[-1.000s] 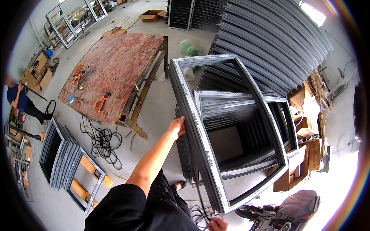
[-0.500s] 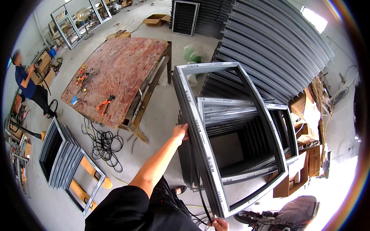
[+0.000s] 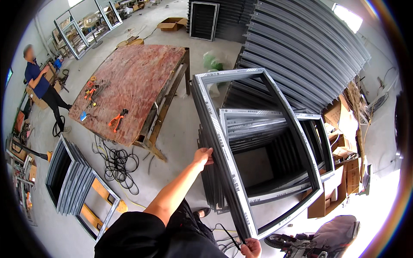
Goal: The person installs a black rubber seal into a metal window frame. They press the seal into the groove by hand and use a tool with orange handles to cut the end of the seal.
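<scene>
A large grey window frame [image 3: 235, 172], with a white printed film on its face, leans tilted in front of me against more frames. My left hand [image 3: 203, 156] is closed at its left edge, thumb and fingers against the dark side. By the frame's lower corner, my right hand [image 3: 251, 248] is closed, pinching a thin black rubber strip [image 3: 232, 238]. The strip's loose part loops off to the left of that hand. Behind the leaning frame stands a stack of similar grey frames [image 3: 254, 113], partly hidden by it.
A reddish wooden table [image 3: 142, 73] carries orange-handled pliers [image 3: 117, 120]. Coiled black cable [image 3: 120, 165] lies on the floor, and more frames [image 3: 71, 185] stand on the left. Long grey profiles [image 3: 301, 51], cardboard boxes [image 3: 325, 202] and a motorbike [image 3: 314, 243] are on the right. A person [image 3: 41, 84] stands far left.
My left hand has slid slightly down the frame's edge. The black strip now bows out left of my right hand. The person at far left has shifted to the right.
</scene>
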`<act>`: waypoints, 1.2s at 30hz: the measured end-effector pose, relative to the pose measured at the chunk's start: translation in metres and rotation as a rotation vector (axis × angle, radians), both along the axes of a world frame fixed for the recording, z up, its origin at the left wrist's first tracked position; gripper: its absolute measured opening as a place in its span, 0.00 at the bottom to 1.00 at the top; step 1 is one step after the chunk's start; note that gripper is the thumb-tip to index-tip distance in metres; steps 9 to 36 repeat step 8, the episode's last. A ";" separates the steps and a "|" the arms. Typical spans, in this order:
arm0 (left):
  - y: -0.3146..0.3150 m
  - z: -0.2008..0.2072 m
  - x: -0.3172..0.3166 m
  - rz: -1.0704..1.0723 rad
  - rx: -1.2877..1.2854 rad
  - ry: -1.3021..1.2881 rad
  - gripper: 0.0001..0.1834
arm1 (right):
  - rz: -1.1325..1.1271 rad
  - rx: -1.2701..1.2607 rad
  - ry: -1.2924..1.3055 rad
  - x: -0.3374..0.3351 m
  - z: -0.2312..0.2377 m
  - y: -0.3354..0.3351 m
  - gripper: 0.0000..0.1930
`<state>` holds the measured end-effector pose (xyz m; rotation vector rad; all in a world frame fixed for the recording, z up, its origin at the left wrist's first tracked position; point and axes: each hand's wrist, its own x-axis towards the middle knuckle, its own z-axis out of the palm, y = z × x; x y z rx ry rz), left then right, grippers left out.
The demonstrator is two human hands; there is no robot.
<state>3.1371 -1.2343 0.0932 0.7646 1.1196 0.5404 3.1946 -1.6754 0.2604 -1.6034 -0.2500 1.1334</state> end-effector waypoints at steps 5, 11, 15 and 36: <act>-0.009 -0.004 0.008 0.044 0.004 0.054 0.20 | 0.215 -0.149 -0.777 0.001 -0.015 -0.002 0.11; -0.015 -0.007 -0.007 -0.097 -0.110 -0.105 0.28 | 0.370 -0.165 -1.040 0.013 -0.025 -0.011 0.24; -0.015 -0.007 -0.007 -0.097 -0.110 -0.105 0.28 | 0.370 -0.165 -1.040 0.013 -0.025 -0.011 0.24; -0.015 -0.007 -0.007 -0.097 -0.110 -0.105 0.28 | 0.370 -0.165 -1.040 0.013 -0.025 -0.011 0.24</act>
